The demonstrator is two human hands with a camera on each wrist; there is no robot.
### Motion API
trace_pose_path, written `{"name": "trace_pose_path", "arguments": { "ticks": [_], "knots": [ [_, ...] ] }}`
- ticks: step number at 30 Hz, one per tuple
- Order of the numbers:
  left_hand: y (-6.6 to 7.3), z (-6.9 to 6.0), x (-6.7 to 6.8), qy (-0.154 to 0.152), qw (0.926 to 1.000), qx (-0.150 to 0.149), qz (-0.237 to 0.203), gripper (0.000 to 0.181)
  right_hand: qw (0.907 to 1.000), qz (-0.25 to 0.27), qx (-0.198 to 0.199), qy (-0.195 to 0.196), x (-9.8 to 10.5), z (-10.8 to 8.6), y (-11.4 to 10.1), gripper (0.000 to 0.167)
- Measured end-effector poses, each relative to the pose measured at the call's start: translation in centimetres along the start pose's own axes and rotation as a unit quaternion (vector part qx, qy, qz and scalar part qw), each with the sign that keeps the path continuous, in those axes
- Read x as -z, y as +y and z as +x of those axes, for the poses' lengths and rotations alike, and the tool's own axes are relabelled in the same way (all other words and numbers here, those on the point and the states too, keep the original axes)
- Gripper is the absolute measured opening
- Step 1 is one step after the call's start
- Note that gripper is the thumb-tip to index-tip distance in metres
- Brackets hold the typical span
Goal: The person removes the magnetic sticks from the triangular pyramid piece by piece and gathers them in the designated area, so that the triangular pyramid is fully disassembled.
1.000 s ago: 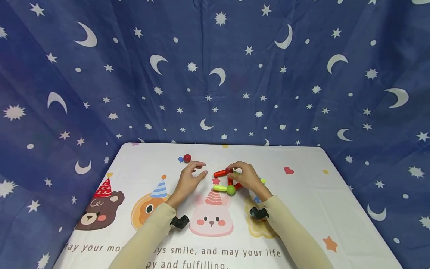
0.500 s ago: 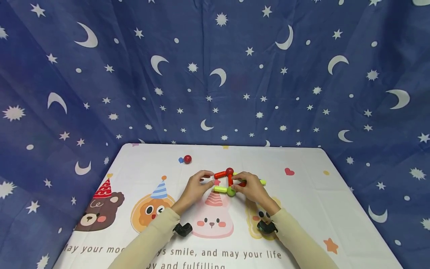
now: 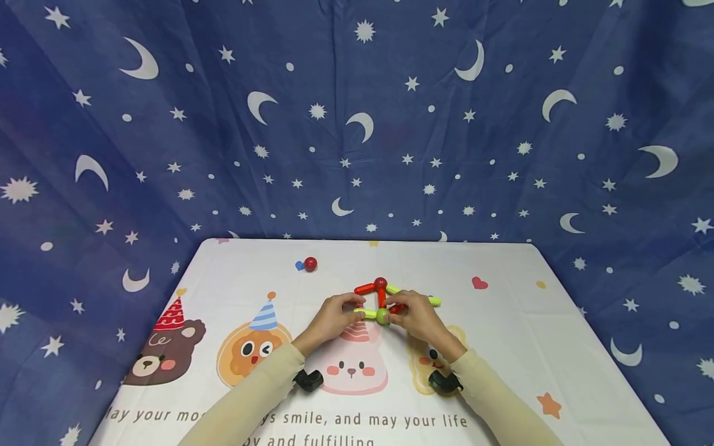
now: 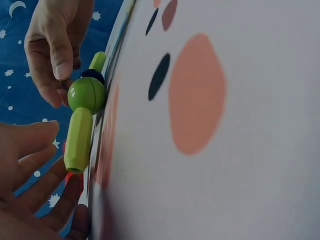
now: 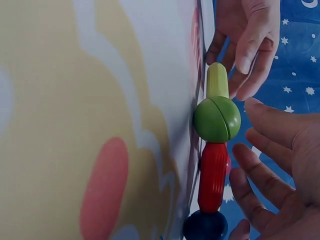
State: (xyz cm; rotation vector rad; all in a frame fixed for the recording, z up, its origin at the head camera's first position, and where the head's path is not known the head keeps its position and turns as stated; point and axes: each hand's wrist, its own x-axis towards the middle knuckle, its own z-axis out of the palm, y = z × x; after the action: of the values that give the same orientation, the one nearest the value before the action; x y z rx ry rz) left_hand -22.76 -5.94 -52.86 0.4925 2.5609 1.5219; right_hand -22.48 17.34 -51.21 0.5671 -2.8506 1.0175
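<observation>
On the table lies a joined toy figure of balls and ribbed rods. Its green ball (image 3: 382, 316) has a yellow-green rod (image 3: 366, 314) to the left and a red rod (image 5: 212, 177) leading to a dark blue ball (image 5: 205, 226). Another red rod (image 3: 382, 298) runs up to a red ball (image 3: 380, 283), which bears a further red rod (image 3: 365, 288). My left hand (image 3: 333, 319) has loosely bent fingers around the yellow-green rod's free end; contact is unclear. My right hand (image 3: 418, 316) hovers by the green ball, thumb and fingers apart, covering part of the figure.
A loose red ball (image 3: 310, 264) lies toward the back left of the table. The white tablecloth (image 3: 502, 347) carries printed animals and lettering. A blue curtain (image 3: 357, 124) with moons and stars hangs behind the table's far edge.
My right hand has left the red ball and come down toward the green ball. My left hand has moved right, up to the yellow-green rod. The figure stays in place.
</observation>
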Motion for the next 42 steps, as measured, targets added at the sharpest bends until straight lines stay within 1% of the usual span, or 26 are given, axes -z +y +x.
{"name": "trace_pose_path", "arguments": {
  "ticks": [3,6,9,13,16,19,21,24,29,31,33,40,42],
  "knots": [
    [-0.2,0.0,0.0,-0.007,0.9999,0.007,0.007,0.030,1.0000,-0.003,0.005,-0.002,-0.2,0.0,0.0,0.031],
    [-0.4,0.1,0.0,-0.015,0.9997,0.007,0.018,0.028,1.0000,-0.002,0.008,-0.002,-0.3,-0.1,0.1,0.029],
    [-0.4,0.3,-0.1,-0.029,0.9992,0.000,0.027,0.028,0.9998,-0.004,0.020,0.005,-0.5,-0.1,0.2,0.029],
    [-0.4,0.5,-0.3,-0.045,0.9974,-0.011,0.055,0.024,0.9993,-0.017,0.032,0.009,-0.8,-0.1,0.3,0.030],
    [-0.3,0.7,-0.6,-0.045,0.9957,-0.012,0.080,0.020,0.9989,-0.029,0.035,0.012,-0.9,-0.1,0.4,0.028],
    [-0.1,0.7,-0.7,-0.040,0.9947,-0.005,0.095,0.018,0.9986,-0.033,0.037,0.013,-1.0,0.0,0.4,0.027],
    [0.0,0.7,-0.7,-0.036,0.9942,-0.005,0.101,0.017,0.9984,-0.036,0.041,0.014,-1.0,0.0,0.4,0.026],
    [0.0,0.6,-0.7,-0.033,0.9939,-0.008,0.105,0.017,0.9983,-0.037,0.043,0.014,-1.1,0.1,0.4,0.026],
    [-0.2,0.7,-0.7,-0.027,0.9923,-0.030,0.117,0.016,0.9985,-0.036,0.039,0.013,-1.1,0.2,0.4,0.025],
    [-0.2,0.7,-0.7,-0.027,0.9919,-0.034,0.119,0.015,0.9987,-0.036,0.036,0.010,-1.0,0.2,0.4,0.026],
    [-0.2,0.6,-0.6,-0.029,0.9918,-0.033,0.120,0.015,0.9988,-0.036,0.034,0.005,-1.0,0.2,0.4,0.026],
    [0.2,0.4,-0.3,-0.044,0.9935,-0.009,0.104,0.014,0.9986,-0.037,0.038,-0.001,-0.8,0.2,0.4,0.027],
    [0.2,0.2,-0.1,-0.043,0.9944,-0.005,0.096,0.015,0.9988,-0.037,0.034,-0.001,-0.8,0.2,0.4,0.027]
  ]
}}
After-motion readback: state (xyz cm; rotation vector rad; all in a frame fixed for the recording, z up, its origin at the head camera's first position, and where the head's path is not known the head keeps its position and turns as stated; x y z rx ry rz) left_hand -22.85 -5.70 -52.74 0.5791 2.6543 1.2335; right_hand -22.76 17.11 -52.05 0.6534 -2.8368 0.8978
